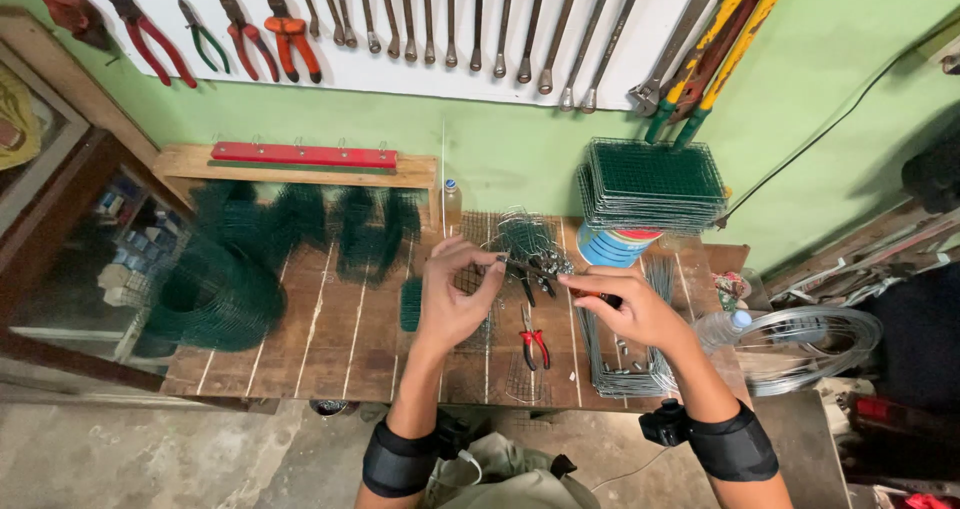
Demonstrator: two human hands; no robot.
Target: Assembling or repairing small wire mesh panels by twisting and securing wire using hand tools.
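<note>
Head view: left hand pinches a grey wire mesh piece; right hand grips dark pliers over the wooden workbench.

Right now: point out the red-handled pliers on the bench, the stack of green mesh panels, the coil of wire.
Red-handled pliers (535,346), head view, handles.
Stack of green mesh panels (652,179), head view, top panel.
Coil of wire (815,341), head view, loops.

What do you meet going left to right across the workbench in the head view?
Green mesh roll → left hand → red-handled pliers lying on the bench → right hand → clear plastic bottle → coil of bare wire.
</note>
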